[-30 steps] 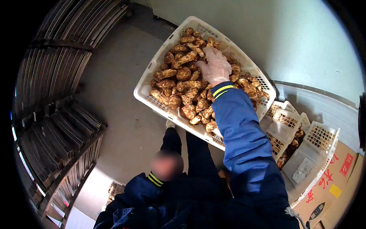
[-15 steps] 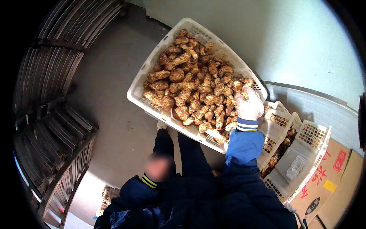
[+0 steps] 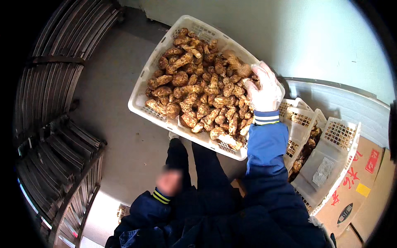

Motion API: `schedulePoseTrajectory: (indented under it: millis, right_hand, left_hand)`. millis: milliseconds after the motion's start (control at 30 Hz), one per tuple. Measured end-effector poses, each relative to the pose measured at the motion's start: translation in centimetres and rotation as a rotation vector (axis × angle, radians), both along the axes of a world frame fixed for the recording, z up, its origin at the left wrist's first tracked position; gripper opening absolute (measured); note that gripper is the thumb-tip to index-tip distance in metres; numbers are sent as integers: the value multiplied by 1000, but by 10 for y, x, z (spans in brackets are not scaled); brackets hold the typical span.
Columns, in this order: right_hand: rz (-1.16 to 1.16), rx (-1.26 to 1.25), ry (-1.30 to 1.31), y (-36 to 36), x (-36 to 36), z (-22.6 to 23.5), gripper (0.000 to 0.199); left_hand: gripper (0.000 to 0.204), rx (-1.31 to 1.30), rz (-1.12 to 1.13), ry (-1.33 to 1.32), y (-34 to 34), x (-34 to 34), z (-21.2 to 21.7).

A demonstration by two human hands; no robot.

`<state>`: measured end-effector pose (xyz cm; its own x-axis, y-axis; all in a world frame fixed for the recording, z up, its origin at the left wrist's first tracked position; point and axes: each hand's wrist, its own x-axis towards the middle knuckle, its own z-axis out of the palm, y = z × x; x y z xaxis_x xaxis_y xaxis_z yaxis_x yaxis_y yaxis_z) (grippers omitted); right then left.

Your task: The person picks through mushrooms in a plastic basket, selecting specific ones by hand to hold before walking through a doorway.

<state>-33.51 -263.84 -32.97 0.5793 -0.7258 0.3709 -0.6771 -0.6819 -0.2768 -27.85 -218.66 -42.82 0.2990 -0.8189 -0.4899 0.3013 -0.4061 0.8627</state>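
Crate [image 3: 145, 108] full of mushrooms [image 3: 198, 95], held above floor | right hand [image 3: 264, 89] gloved, fingers spread at far rim, gripping nothing | left hand [image 3: 168, 182] blurred, grip unclear | emptier crates [image 3: 331, 153] at right await filling

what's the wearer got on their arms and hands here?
Both arms wear blue jacket sleeves with knit cuffs: dark with yellow and pale stripes. The right hand wears a thin, whitish see-through disposable glove. The left hand is blurred in the picture, so a glove there can't be told; only its striped cuff and dark blue sleeve show.
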Motion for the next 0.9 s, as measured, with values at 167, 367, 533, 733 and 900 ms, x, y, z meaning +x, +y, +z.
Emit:
schedulePoseTrajectory:
  millis: [167, 367, 533, 733, 900]
  right_hand:
    - [-119, 306, -72, 34, -17, -45, 35]
    - [-168, 347, 196, 38, -15, -66, 40]
    - [-398, 710, 1, 51, -23, -48, 49]
    - [-167, 1845, -1394, 78, -49, -44, 36]
    - [73, 1919, -1501, 91, -53, -29, 42]
  left_hand:
    - [22, 6, 149, 397, 3, -4, -5]
    - [18, 39, 189, 289, -10, -5, 13]
    - [8, -142, 461, 1722, 33, -9, -44]
    - [14, 5, 261, 1367, -11, 6, -13]
    - [18, 64, 77, 841, -21, 12, 5]
